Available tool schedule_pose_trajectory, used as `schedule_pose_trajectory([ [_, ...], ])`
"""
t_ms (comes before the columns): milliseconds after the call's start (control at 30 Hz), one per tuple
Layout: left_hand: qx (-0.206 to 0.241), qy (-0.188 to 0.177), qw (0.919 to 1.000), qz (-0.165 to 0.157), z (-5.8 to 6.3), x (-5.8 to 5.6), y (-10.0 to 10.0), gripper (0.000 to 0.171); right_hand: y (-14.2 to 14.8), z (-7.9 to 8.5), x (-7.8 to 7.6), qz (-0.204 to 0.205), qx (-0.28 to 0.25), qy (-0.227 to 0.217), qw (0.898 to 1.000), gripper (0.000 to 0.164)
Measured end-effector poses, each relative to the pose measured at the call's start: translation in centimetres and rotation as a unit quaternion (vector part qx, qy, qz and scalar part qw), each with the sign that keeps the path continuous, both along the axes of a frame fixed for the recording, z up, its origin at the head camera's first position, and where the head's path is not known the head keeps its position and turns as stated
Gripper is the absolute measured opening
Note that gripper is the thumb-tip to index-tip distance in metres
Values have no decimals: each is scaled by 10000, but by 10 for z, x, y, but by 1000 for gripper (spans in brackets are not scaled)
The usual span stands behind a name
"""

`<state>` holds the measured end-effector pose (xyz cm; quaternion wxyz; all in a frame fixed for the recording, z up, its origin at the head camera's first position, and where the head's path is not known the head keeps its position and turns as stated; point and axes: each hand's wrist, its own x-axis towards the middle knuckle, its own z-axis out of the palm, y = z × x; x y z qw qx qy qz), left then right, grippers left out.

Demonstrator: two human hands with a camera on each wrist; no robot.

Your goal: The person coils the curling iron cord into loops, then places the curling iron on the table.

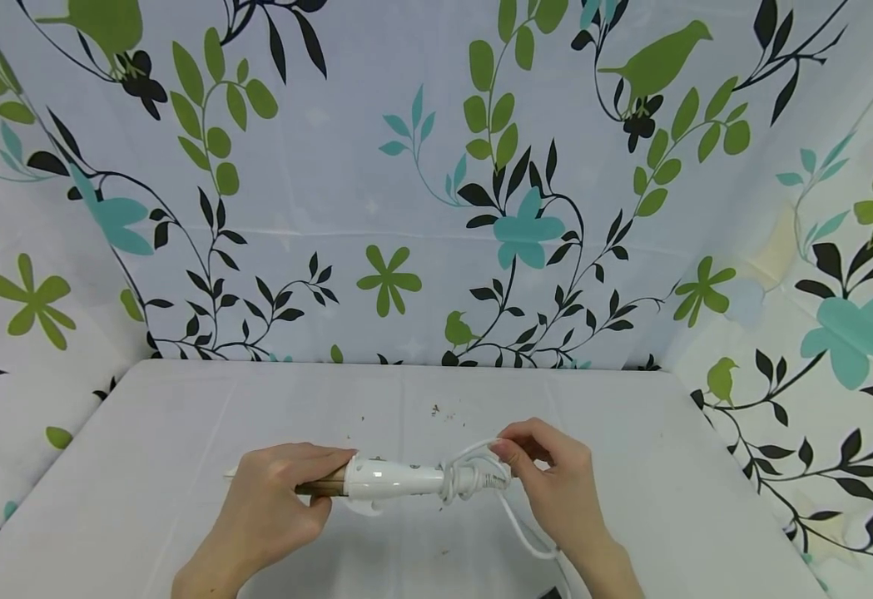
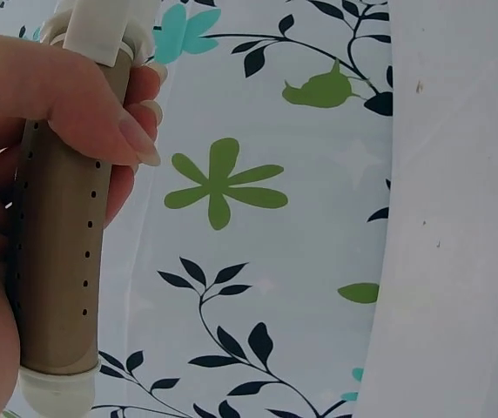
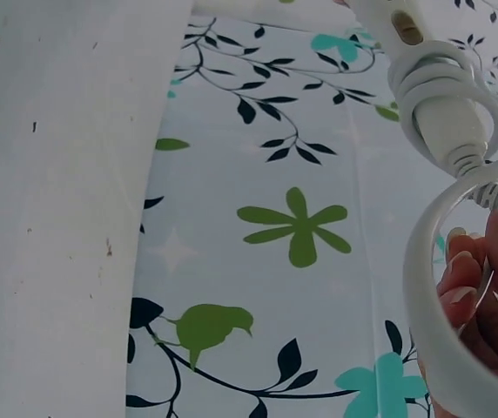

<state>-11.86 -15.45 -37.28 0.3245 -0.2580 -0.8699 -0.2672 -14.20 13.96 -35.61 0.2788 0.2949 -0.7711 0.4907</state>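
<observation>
A curling iron (image 1: pixel 394 480) with a white handle and a brown barrel lies level across the middle, over the white table. My left hand (image 1: pixel 267 499) grips the barrel, its thumb across it near the handle in the left wrist view. Small dark holes run along the barrel (image 2: pixel 62 261), which ends in a pale tip (image 2: pixel 57 390). White cord (image 1: pixel 460 481) winds in several turns around the handle's right end. With thumb and fingers, my right hand (image 1: pixel 556 478) pinches the cord beside these turns. A large cord loop (image 3: pixel 419 261) bulges close to the camera in the right wrist view.
Loose cord (image 1: pixel 533 545) hangs from the right hand toward the table's front edge, where a small black piece (image 1: pixel 552 593) shows. Brown crumbs (image 1: pixel 436 410) lie on the white table (image 1: pixel 181 433). Patterned cloth (image 1: pixel 316 208) with leaves and birds stands behind and at both sides.
</observation>
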Motion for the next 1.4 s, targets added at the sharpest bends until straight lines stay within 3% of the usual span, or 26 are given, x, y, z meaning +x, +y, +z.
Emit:
schedule_pose_trajectory([
  [167,126,-13,9998,-152,1,0,0,54,0,0,-1,348,-126,-365,9986,17],
  [333,293,-9,9990,-341,0,0,1,56,4,-21,-13,834,-282,-738,9934,18],
  [500,322,20,9988,-359,1,0,1,56,7,-36,-19,1165,-260,-1620,9796,18],
  [633,353,39,9984,-430,1,0,0,56,7,-40,-20,1409,-332,-1975,9696,20],
  [900,474,118,9965,-675,1,-2,-1,57,3,-43,-20,1655,-298,-2141,9622,17],
  [1167,514,131,9951,-840,1,-3,0,56,-3,-52,-22,1991,55,-1745,9643,17],
  [1333,460,143,9962,-724,1,-3,0,56,-3,-52,-21,1652,462,-1874,9672,35],
  [1400,409,185,9968,-669,1,-3,0,56,-4,-50,-20,1476,644,-1970,9671,34],
])
